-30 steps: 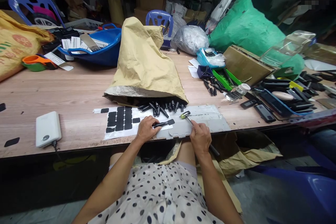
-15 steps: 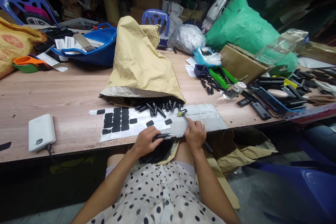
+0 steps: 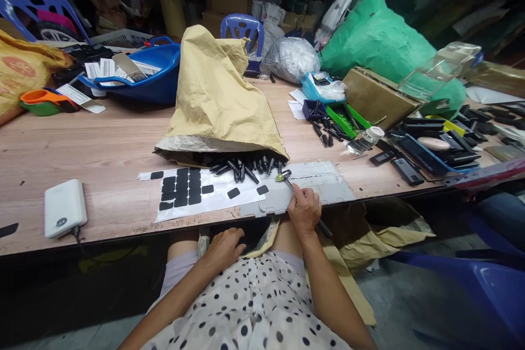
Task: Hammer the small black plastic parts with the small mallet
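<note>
My right hand (image 3: 304, 209) is closed around the handle of a small hammer (image 3: 288, 180), its yellowish head lying over the grey board (image 3: 324, 181). Below the table edge, my left hand (image 3: 223, 249) is over the open paper bag (image 3: 268, 239) in my lap. Its thumb and forefinger look apart, and no item shows clearly between them. Several black pen-like parts (image 3: 241, 168) spill from the mouth of a big tan paper sack (image 3: 221, 104). Beside them, a white backing sheet (image 3: 213, 201) carries rows of black rounded stickers (image 3: 182, 186).
A white power bank (image 3: 65, 209) with a cable lies at the left. Farther back stands a blue basin (image 3: 159, 76) of small boxes. On the right are a green tray (image 3: 348, 126), a clear jar (image 3: 365, 141), a cardboard box (image 3: 377, 98) and several black devices (image 3: 406, 171).
My left hand has moved down from the board's edge to the bag in my lap. The black pen-like part it held is no longer visible. My right hand has stayed with the hammer.
</note>
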A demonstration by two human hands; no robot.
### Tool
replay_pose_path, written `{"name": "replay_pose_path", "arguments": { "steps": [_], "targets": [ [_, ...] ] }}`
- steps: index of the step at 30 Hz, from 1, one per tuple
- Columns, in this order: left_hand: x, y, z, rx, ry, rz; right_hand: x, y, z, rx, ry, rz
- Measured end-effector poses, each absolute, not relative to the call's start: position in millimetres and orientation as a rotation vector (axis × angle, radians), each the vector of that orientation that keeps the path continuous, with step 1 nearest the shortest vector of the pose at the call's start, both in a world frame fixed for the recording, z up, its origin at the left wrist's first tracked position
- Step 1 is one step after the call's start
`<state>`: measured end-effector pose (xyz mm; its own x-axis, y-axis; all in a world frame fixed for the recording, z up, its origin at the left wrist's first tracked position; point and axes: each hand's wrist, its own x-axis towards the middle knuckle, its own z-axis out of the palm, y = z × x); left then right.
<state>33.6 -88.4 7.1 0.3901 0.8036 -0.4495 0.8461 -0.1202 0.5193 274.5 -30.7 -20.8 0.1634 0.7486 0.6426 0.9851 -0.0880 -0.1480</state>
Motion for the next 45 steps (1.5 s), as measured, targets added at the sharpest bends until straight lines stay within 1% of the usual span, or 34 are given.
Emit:
{"name": "replay_pose_path", "arguments": {
  "steps": [2, 4, 6, 8, 10, 12, 15, 22, 26, 29, 34, 38, 41, 45],
  "targets": [
    [35, -81, 19, 1.902, 1.285, 0.070, 274, -31, -21, -1.886, -1.637, -0.551],
    [34, -66, 28, 1.870, 1.273, 0.239, 274, -31, -21, -1.879, -1.639, -0.549],
    [30, -43, 32, 1.870, 1.443, 0.453, 275, -31, -23, -1.881, -1.640, -0.541],
    [24, -16, 33, 1.893, 1.730, 0.664, 275, -30, -25, -1.883, -1.638, -0.529],
    [17, 9, 31, 1.902, 1.978, 0.760, 275, -29, -27, -1.885, -1.633, -0.523],
    [11, 27, 31, 1.898, 2.112, 0.713, 275, -29, -29, -1.887, -1.629, -0.521],
    [9, 40, 32, 1.884, 2.173, 0.560, 274, -28, -30, -1.900, -1.637, -0.507],
    [-1, 19, 33, 1.908, 2.200, 0.411, 273, -28, -29, -1.926, -1.646, -0.578],
    [-11, -7, 29, 1.942, 2.154, 0.477, 272, -28, -28, -1.927, -1.658, -0.604],
    [-4, -18, 25, 2.022, 1.981, 0.613, 272, -28, -27, -1.935, -1.651, -0.622],
    [22, -10, 13, 2.120, 1.595, 0.711, 273, -28, -25, -1.936, -1.652, -0.584],
    [28, 3, 4, 2.093, 1.515, 0.756, 273, -28, -25, -1.896, -1.646, -0.557],
    [25, 7, 0, 2.030, 1.491, 0.782, 277, -27, -24, -1.905, -1.639, -0.450],
    [21, 7, -2, 1.990, 1.428, 0.805, 283, -29, -17, -1.865, -1.602, -0.218]
  ]
}}
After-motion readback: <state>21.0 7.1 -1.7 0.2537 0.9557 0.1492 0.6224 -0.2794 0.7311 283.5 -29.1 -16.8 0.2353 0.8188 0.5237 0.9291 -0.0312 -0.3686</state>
